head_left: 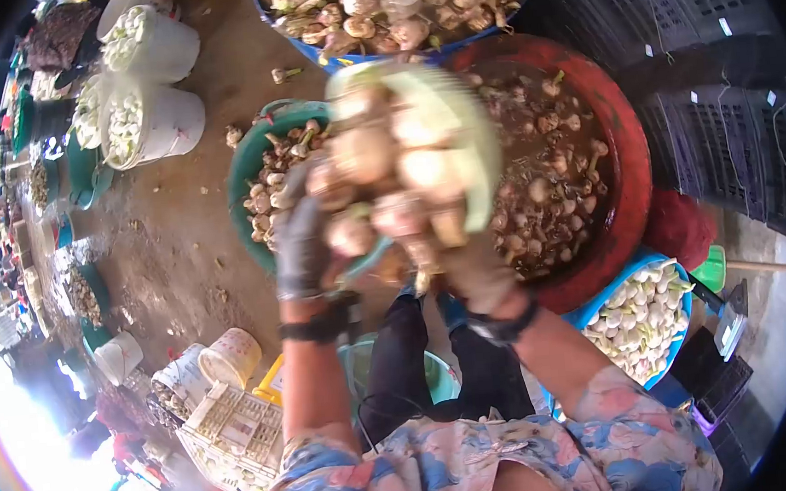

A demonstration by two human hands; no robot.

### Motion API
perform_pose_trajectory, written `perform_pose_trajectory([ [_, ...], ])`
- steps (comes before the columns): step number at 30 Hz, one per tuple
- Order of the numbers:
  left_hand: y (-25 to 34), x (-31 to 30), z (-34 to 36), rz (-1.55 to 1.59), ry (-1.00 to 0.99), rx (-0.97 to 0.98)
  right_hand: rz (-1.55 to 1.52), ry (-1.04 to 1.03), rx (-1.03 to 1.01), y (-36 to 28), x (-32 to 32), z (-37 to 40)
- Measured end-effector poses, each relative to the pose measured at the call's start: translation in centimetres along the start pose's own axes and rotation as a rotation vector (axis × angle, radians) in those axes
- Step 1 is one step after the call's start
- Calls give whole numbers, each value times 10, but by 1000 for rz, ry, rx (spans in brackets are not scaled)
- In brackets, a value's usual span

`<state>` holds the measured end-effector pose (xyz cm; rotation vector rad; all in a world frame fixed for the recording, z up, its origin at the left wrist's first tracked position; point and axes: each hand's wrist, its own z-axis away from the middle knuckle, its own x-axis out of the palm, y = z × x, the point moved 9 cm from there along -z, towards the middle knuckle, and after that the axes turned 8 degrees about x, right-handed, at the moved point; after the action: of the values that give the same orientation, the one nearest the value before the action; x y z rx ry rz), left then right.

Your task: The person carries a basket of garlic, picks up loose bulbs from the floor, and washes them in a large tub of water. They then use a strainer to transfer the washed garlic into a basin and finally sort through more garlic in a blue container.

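Observation:
A pale green basin [477, 160], blurred by motion, is raised in front of me and heaped with brown-skinned garlic bulbs [363, 155]. My left hand [303, 248], in a dark glove, grips its left side, with the fingers partly hidden. At the lower right my right hand [480, 274], in a muddy glove, also holds it, and its fingers are mostly covered by bulbs. Behind the basin stands a green tub [240, 197] of small bulbs. To the right, a large red tub [630, 148] holds bulbs in brown water.
A blue tub [526, 4] of unpeeled bulbs stands at the top. White peeled bulbs fill a light blue tub [684, 301] at right and white buckets [171, 120] at left. Black crates [727, 145] line the right side. A pale crate [232, 433] sits at lower left.

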<state>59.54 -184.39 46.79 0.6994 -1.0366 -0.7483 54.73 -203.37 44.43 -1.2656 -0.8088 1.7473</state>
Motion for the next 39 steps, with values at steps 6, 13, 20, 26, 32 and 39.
perform_pose_trajectory([
  [6, 4, -247, 26, -306, 667, -45, 410, 229, -200, 6, 56, -38],
  [13, -22, -36, -11, -676, 146, 75, 406, 332, 153, 83, -112, -41],
  [20, -298, 31, -124, -1181, -225, -368, 790, 463, 976, 339, -291, 12],
  [26, -420, -7, -175, -873, -324, -449, 451, 237, 915, 469, -190, -14],
  [32, -535, -80, -171, -745, -315, -678, 1079, -187, 606, 478, -142, -36],
  [39, -422, 92, -88, -411, -302, -785, -32, -282, 705, 407, -96, -16],
])
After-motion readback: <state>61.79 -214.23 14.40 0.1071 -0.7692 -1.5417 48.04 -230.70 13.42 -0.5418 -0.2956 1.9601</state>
